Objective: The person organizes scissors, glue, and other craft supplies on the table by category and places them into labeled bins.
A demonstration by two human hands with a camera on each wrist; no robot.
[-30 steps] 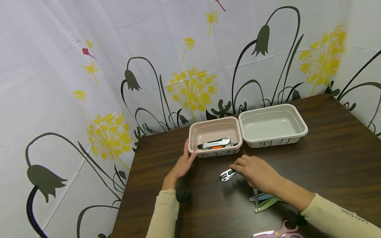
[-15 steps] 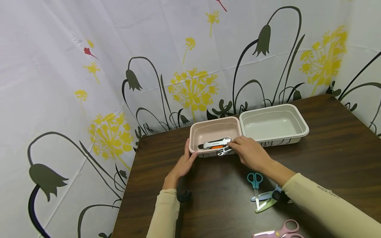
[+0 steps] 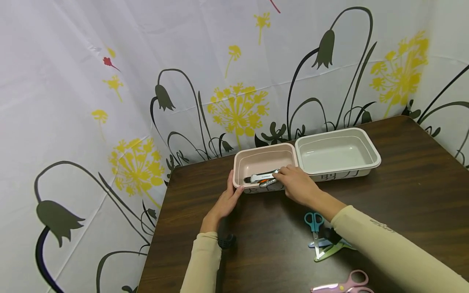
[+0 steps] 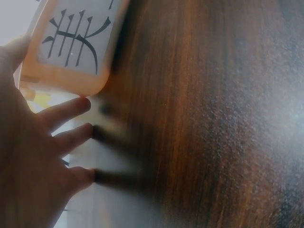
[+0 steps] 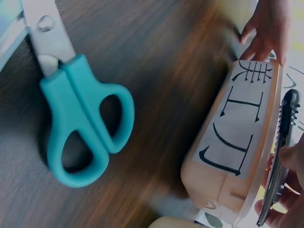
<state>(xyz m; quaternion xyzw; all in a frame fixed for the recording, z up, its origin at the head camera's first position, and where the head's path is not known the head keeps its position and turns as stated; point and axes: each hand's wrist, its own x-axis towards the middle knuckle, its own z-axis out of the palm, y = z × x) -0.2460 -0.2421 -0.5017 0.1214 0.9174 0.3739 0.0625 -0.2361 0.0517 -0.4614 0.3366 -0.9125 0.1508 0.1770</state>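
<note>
Pink scissors [image 3: 342, 287] lie nearest on a dark wood-grain table [image 3: 264, 240]; farther in, teal-handled scissors [image 3: 314, 227] rest across blue and green pieces partly hidden by the right sleeve [image 3: 388, 234], its dark lettering too small to read. Above the table, a person's right hand [image 3: 298, 185] pinches a metal-bodied utility knife [image 5: 285, 123] between thumb and fingers at the front rim of a pink bin [image 3: 256, 160]; whether knife and rim touch cannot be told. The bin's white label [image 5: 235, 118] reads 美工刀 in black. The left hand [image 3: 224, 203], fingers straight and spread, touches the bin's left front corner. Inside lie a white-handled cutter [image 3: 261, 177], its print illegible, and something orange. Just to the right stands a pale gray-green bin [image 3: 335, 152], its black characters unclear. Behind hangs white cloth [image 3: 183, 44] printed with yellow seed heads and drooping gray-green flowers.
</note>
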